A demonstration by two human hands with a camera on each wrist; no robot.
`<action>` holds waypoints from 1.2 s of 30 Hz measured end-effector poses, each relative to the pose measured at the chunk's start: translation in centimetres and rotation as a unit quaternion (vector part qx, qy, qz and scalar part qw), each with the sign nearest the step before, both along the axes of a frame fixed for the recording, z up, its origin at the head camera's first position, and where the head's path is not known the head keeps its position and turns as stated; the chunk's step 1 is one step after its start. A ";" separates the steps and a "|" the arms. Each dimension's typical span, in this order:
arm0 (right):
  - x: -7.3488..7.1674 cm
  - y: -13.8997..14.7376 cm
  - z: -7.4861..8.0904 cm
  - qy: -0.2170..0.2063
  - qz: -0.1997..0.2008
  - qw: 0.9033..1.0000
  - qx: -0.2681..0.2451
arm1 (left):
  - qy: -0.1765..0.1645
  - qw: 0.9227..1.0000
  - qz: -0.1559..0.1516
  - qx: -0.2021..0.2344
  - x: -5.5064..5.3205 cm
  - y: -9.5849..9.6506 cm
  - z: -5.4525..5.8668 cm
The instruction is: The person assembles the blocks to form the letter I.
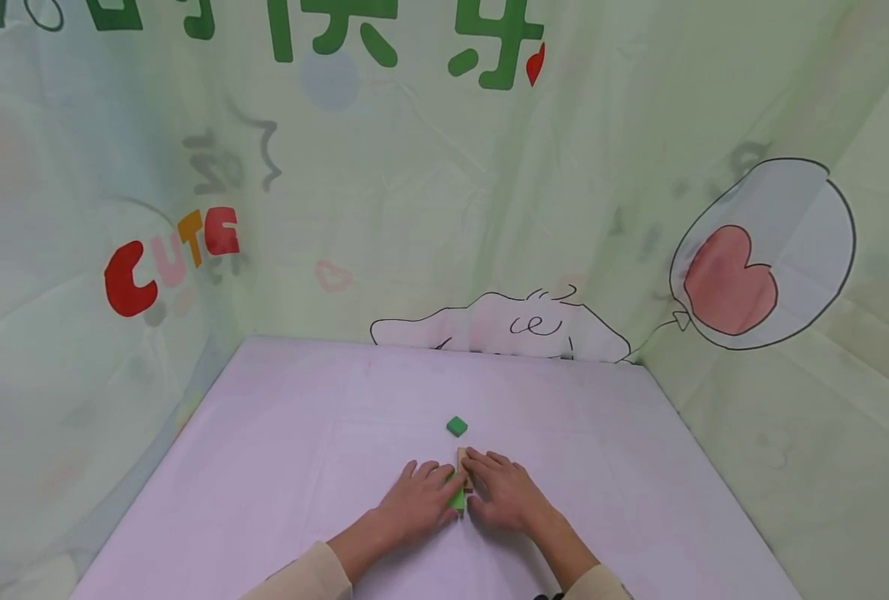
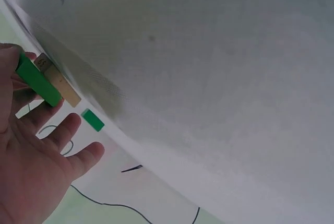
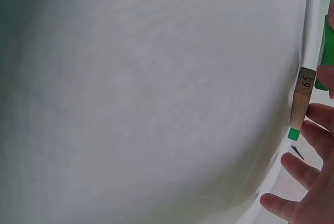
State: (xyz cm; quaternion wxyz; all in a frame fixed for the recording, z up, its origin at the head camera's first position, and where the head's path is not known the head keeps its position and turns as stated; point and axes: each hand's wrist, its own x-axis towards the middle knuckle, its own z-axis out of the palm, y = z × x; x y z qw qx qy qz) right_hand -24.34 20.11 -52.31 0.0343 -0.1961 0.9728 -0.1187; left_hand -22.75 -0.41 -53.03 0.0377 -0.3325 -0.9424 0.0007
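Note:
In the head view, my left hand [image 1: 417, 504] pinches a long green block [image 1: 456, 500] near the table's middle. The left wrist view shows the thumb at one end of that green block [image 2: 39, 80] and a finger at the other, the remaining fingers spread. Just right of it lies a pale wooden block [image 1: 461, 456], its darker end [image 3: 305, 80] marked with printed digits in the right wrist view. My right hand [image 1: 506, 492] touches the wooden block's side with spread fingers [image 3: 318, 136]; its thumb is near the dark end. A smaller green block [image 1: 456, 426] lies beyond both hands.
A pale lilac cloth covers the table [image 1: 324, 417]. Light green printed curtains [image 1: 429, 208] hang along the back and both sides. The back curtain meets the table's far edge, where a line drawing [image 1: 504, 329] shows.

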 end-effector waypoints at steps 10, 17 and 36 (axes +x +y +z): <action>0.0 -0.1 0.1 0.015 -0.005 1.000 -0.021 | 0.007 1.000 0.000 -0.016 0.1 -0.1 -0.1; -0.1 -0.1 -0.1 0.024 -0.001 0.999 -0.026 | -0.007 1.000 -0.004 -0.020 0.4 -0.1 0.0; -0.4 -0.1 -0.4 0.051 -0.006 0.999 -0.001 | -0.016 0.999 -0.038 -0.008 1.2 -0.1 0.1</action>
